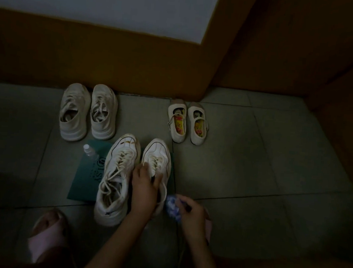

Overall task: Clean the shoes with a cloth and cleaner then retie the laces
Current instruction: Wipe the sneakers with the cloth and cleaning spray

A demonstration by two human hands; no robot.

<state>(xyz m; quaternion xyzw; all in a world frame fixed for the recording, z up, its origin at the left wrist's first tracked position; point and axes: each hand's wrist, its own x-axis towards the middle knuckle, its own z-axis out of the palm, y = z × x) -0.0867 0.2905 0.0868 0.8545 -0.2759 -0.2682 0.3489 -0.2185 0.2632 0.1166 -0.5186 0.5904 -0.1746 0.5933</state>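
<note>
As seen from overhead in dim light, recorded a grey tiled floor [253, 161] running up to a wall [93, 53] with a brown lower band. Noted both bare forearms reaching forward from the near edge.

Found left hand [145, 186] laid palm-down across the laces and collar of the right sneaker [156, 153], fingers curled over its inner edge and thumb hooked over the outer side, gripping it. Found right hand [193, 215] nearer, just right of that shoe's heel end, fingers closed round a bunched blue-and-white cloth [173, 206]. Cannot tell whether cloth and shoe touch.

Logged a green sheet [85, 179] flat on the floor beneath the white pair. Confirmed right sneaker standing on its sole, toe pointing away toward the wall, long axis running near to far, heel hidden under the wrist. Confirmed left sneaker [115, 177] just beside it, roughly parallel, toe stained, laces slack and trailing over the opening.

Logged a beige pair [88, 112] by the wall at far left, toes to the wall. Logged a small strapped pair [187, 122] at far right, same heading. Noted a pink slipper [47, 233] at near left.

Noted a small clear bottle [89, 150] on the sheet's far left corner. Cannot tell whether upright or lying.
</note>
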